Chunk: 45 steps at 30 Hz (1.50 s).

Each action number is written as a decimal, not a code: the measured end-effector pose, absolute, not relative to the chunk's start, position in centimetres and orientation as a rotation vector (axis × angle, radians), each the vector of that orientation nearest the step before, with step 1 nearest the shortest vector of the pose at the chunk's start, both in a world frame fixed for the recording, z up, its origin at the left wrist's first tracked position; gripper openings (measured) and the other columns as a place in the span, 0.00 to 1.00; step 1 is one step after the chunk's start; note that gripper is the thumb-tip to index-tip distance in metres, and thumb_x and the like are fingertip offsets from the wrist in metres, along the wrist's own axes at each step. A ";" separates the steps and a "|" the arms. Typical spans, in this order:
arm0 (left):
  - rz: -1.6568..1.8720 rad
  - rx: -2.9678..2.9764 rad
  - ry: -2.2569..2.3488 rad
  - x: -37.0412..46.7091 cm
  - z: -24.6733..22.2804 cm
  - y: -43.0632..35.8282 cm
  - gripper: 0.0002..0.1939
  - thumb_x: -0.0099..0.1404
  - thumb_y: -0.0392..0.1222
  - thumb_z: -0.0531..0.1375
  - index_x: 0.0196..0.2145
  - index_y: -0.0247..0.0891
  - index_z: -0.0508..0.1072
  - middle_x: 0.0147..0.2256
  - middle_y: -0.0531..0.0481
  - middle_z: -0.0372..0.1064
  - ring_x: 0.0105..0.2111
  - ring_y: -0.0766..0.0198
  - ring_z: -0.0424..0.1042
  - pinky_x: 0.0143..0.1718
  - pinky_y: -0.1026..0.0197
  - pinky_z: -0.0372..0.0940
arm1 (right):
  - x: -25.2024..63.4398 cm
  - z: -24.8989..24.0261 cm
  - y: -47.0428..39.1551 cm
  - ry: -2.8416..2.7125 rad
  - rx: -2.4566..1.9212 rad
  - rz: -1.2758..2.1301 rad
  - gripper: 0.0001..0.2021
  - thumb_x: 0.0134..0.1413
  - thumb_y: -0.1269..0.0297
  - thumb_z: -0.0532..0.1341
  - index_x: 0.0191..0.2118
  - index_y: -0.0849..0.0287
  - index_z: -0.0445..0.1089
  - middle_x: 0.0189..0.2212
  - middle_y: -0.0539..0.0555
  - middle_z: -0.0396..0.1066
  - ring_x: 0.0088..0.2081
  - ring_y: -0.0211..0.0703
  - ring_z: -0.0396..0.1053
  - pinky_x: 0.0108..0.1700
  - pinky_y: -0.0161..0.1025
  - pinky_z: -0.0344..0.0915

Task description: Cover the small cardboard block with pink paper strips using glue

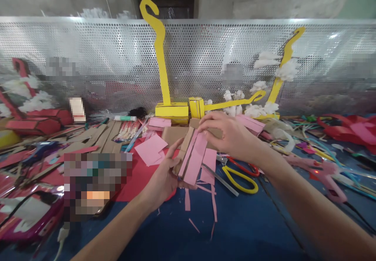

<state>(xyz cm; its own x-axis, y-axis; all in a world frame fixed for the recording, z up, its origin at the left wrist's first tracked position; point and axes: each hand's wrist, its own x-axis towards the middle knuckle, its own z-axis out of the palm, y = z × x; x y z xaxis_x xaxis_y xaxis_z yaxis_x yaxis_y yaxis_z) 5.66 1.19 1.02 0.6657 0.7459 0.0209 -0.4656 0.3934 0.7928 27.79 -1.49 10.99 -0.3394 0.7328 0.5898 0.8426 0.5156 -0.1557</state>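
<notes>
Between my hands, tilted above the blue table, is a small cardboard box (pixel 196 157) partly covered with pink paper. My left hand (pixel 164 174) grips its lower left side, thumb toward the front. The fingers of my right hand (pixel 221 133) press at its upper right edge, on the pink paper. Beneath and beside it lie a pink paper sheet (pixel 151 149), narrow pink offcuts (pixel 214 204) and a clear glue stick (pixel 220 180). Scissors (pixel 241 180) with yellow and red handles rest just right of the box.
Yellow paper-covered boxes (pixel 172 112) with hooked strips stand against a perforated metal panel (pixel 117 57). A pink glue gun (pixel 323 174) lies at right. Red models (pixel 38 122) with white fluff, cardboard strips (pixel 94 137) and a green-capped marker (pixel 125 118) are at left.
</notes>
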 end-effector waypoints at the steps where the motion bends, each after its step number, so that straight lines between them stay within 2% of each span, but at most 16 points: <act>1: 0.792 0.868 0.373 5.7 1.0 1.2 0.34 0.68 0.38 0.58 0.69 0.56 0.57 0.23 0.59 0.55 0.25 0.66 0.63 0.37 0.51 0.76 | 27.7 10.9 -1.6 -2.151 -1.283 -0.229 0.10 0.62 0.71 0.59 0.41 0.53 0.78 0.47 0.55 0.75 0.49 0.52 0.72 0.53 0.49 0.66; 6: 0.798 0.873 0.433 5.8 1.2 1.1 0.33 0.67 0.37 0.58 0.67 0.55 0.59 0.22 0.59 0.55 0.24 0.66 0.63 0.37 0.49 0.76 | 27.5 10.7 -1.7 -2.156 -1.297 -0.214 0.11 0.63 0.72 0.58 0.43 0.55 0.77 0.47 0.56 0.74 0.49 0.51 0.72 0.53 0.48 0.66; 10: 0.824 0.875 0.482 5.7 0.9 1.4 0.30 0.67 0.38 0.57 0.64 0.56 0.62 0.27 0.56 0.63 0.28 0.62 0.67 0.37 0.45 0.76 | 27.8 11.5 -1.8 -2.077 -1.291 -0.245 0.09 0.65 0.70 0.57 0.44 0.57 0.76 0.46 0.56 0.75 0.48 0.49 0.71 0.52 0.46 0.65; 13: 0.837 0.853 0.507 5.6 0.7 1.8 0.23 0.65 0.38 0.57 0.58 0.47 0.69 0.31 0.52 0.69 0.28 0.62 0.69 0.38 0.44 0.76 | 28.4 11.3 -2.5 -2.004 -1.397 -0.214 0.08 0.66 0.68 0.57 0.40 0.58 0.74 0.40 0.54 0.76 0.41 0.45 0.72 0.44 0.41 0.64; 16: 0.844 0.819 0.507 5.7 0.7 2.1 0.16 0.64 0.39 0.57 0.50 0.39 0.74 0.32 0.50 0.71 0.28 0.63 0.69 0.40 0.46 0.76 | 29.1 9.1 -3.5 -2.115 -1.624 -0.059 0.09 0.66 0.66 0.56 0.36 0.58 0.73 0.35 0.53 0.76 0.35 0.43 0.71 0.37 0.39 0.62; 19: 0.889 0.755 0.551 5.8 0.8 2.3 0.12 0.66 0.40 0.58 0.46 0.39 0.74 0.34 0.51 0.73 0.27 0.65 0.69 0.41 0.47 0.75 | 29.3 5.2 -4.5 -2.295 -1.771 0.125 0.09 0.65 0.63 0.58 0.35 0.59 0.73 0.36 0.56 0.76 0.38 0.47 0.73 0.38 0.39 0.61; 21: 0.917 0.712 0.569 5.8 0.8 2.3 0.09 0.67 0.42 0.60 0.44 0.39 0.74 0.33 0.51 0.73 0.28 0.64 0.70 0.41 0.48 0.75 | 29.1 2.8 -4.8 -2.267 -1.902 0.106 0.06 0.62 0.65 0.61 0.35 0.59 0.72 0.37 0.58 0.76 0.38 0.49 0.73 0.37 0.40 0.61; 24: 0.928 0.687 0.559 5.9 0.9 2.2 0.10 0.67 0.45 0.62 0.44 0.39 0.74 0.34 0.50 0.75 0.31 0.61 0.74 0.41 0.50 0.75 | 28.5 0.7 -4.9 -2.198 -1.970 0.063 0.03 0.60 0.70 0.61 0.34 0.60 0.71 0.38 0.61 0.76 0.41 0.52 0.73 0.40 0.41 0.61; 28: 0.928 0.659 0.557 5.9 1.2 2.2 0.11 0.68 0.46 0.61 0.45 0.39 0.74 0.37 0.47 0.78 0.34 0.58 0.76 0.40 0.50 0.76 | 28.8 0.4 -4.5 -2.084 -2.010 0.049 0.06 0.62 0.72 0.56 0.35 0.60 0.69 0.35 0.61 0.77 0.37 0.49 0.74 0.37 0.41 0.60; 31: 0.928 0.642 0.564 5.9 1.5 2.2 0.11 0.69 0.45 0.59 0.45 0.38 0.74 0.38 0.47 0.78 0.35 0.56 0.77 0.39 0.50 0.76 | 29.9 0.7 -4.5 -1.947 -1.936 0.118 0.07 0.67 0.67 0.54 0.36 0.58 0.66 0.32 0.58 0.76 0.34 0.47 0.74 0.35 0.40 0.61; 35: 0.921 0.651 0.567 5.8 1.5 2.1 0.13 0.68 0.46 0.60 0.46 0.38 0.74 0.38 0.46 0.78 0.33 0.58 0.77 0.38 0.51 0.77 | 31.1 1.3 -4.8 -1.706 -1.676 0.397 0.05 0.68 0.61 0.54 0.39 0.54 0.61 0.27 0.49 0.71 0.27 0.42 0.72 0.34 0.39 0.64; 38: 0.891 0.680 0.556 5.8 1.3 2.0 0.14 0.69 0.47 0.60 0.49 0.39 0.74 0.37 0.46 0.78 0.32 0.58 0.77 0.37 0.51 0.77 | 31.1 2.0 -5.0 -1.592 -1.438 0.523 0.05 0.70 0.59 0.54 0.42 0.54 0.62 0.25 0.45 0.66 0.24 0.39 0.68 0.31 0.37 0.65; 42: 0.847 0.730 0.550 5.8 0.9 2.0 0.18 0.70 0.48 0.58 0.53 0.37 0.73 0.38 0.44 0.77 0.31 0.57 0.76 0.33 0.51 0.77 | 30.6 2.4 -5.4 -1.434 -1.130 0.767 0.09 0.69 0.59 0.56 0.45 0.54 0.71 0.33 0.51 0.70 0.35 0.41 0.72 0.41 0.40 0.71; 45: 0.818 0.754 0.576 5.8 0.9 2.0 0.22 0.71 0.50 0.56 0.55 0.34 0.72 0.38 0.40 0.77 0.31 0.55 0.75 0.29 0.52 0.77 | 30.3 2.4 -5.9 -1.357 -1.038 0.819 0.10 0.66 0.60 0.62 0.50 0.51 0.73 0.40 0.53 0.74 0.41 0.44 0.74 0.45 0.41 0.73</act>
